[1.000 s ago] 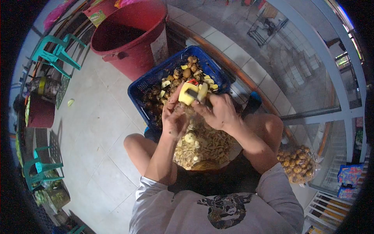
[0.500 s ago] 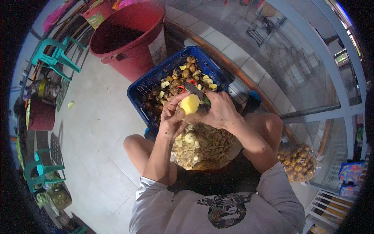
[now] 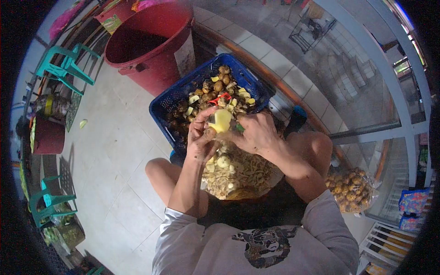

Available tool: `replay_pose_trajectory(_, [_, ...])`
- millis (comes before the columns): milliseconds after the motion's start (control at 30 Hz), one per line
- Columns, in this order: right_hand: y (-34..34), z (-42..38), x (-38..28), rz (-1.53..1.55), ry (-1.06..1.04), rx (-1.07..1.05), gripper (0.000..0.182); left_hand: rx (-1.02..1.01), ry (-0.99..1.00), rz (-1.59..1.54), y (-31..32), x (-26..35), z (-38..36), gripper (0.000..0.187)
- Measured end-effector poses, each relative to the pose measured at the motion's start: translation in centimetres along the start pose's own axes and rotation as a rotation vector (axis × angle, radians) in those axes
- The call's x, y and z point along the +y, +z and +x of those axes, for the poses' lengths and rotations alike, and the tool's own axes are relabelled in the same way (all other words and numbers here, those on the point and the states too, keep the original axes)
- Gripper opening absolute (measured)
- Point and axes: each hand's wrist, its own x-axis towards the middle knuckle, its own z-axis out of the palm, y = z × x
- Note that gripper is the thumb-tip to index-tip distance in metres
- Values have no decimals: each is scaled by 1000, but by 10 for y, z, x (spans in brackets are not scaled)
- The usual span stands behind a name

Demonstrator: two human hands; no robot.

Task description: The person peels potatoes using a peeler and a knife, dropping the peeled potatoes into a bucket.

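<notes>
My left hand [image 3: 201, 135] is closed around a peeled yellow potato [image 3: 222, 120], which now shows a flat cut face on its left side. My right hand [image 3: 259, 133] is closed on a knife; a bit of its green handle [image 3: 240, 128] shows beside the fingers, and the blade is mostly hidden at the potato. Both hands are held over the near edge of a blue plastic crate [image 3: 158, 117] of unpeeled potatoes [image 3: 218, 85] and pale cut pieces. A red-handled tool [image 3: 221, 98] lies on them. Below my hands is a heap of peelings [image 3: 240, 172] with several peeled potatoes [image 3: 223, 162].
A large red bin [image 3: 151, 68] stands behind the crate to the left. Green plastic chairs [image 3: 68, 64] are along the left side. A clear bag of potatoes [image 3: 352, 190] sits by my right knee, near glass panels with a grey frame [image 3: 380, 137].
The dark blade that stood up above the potato has dropped out of plain sight. The potato has turned and shows a flat cut face. My right hand has shifted slightly.
</notes>
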Motion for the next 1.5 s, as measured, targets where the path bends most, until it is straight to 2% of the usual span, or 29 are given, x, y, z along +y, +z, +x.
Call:
replay_pose_trajectory(100, [-1,-2,-5,-56,-1,9,63,-14,74,-27,1,-6,3,62])
replay_pose_trajectory(200, [-12,4,-10,103,63,-114,58,45,6,-104,-1,-5,2,62])
replay_pose_trajectory(267, [-11,4,-3,397,122,-29,51,23,-4,-169,-12,-6,3,60])
replay_pose_trajectory(300, [-10,3,0,397,120,-30,51,2,-13,-234,-17,-6,2,59])
replay_pose_trajectory(333, [-9,2,2,498,181,-27,48,88,-31,-240,-14,-5,2,58])
replay_pose_trajectory(367, [-6,1,4,536,204,-8,46,89,-29,-238,-15,-5,2,58])
replay_pose_trajectory(433, [2,-1,7,614,250,35,42,150,-110,-414,-16,-6,4,60])
replay_pose_trajectory(567, [10,-4,11,950,377,-44,45,45,-123,-403,-14,-2,10,60])
replay_pose_trajectory(600, [13,-5,12,1080,386,-27,55,7,-135,-425,-15,-1,10,60])
replay_pose_trajectory(767, [12,-6,14,1047,368,-44,55,-57,-69,-390,-8,3,13,61])
replay_pose_trajectory(933, [16,-3,17,943,336,-30,53,9,-78,-346,-5,4,10,63])
replay_pose_trajectory(1033, [11,1,12,618,105,193,47,-28,-19,-164,-14,1,9,64])
replay_pose_trajectory(1100, [5,3,9,384,121,53,47,11,-18,-153,-12,-2,8,65])
replay_pose_trajectory(1133, [5,4,10,384,122,52,47,50,-17,-141,-9,-3,8,65])
replay_pose_trajectory(1200, [6,6,12,339,62,52,52,47,-30,-151,-3,-3,6,65])
replay_pose_trajectory(1333, [6,7,10,323,90,44,59,9,-53,-149,-10,-7,7,65])
replay_pose_trajectory(1400, [8,7,9,214,104,90,68,13,-48,-141,-11,-11,6,67])
replay_pose_trajectory(1500, [-5,11,0,272,70,63,75,4,-58,-127,-12,-13,3,70])
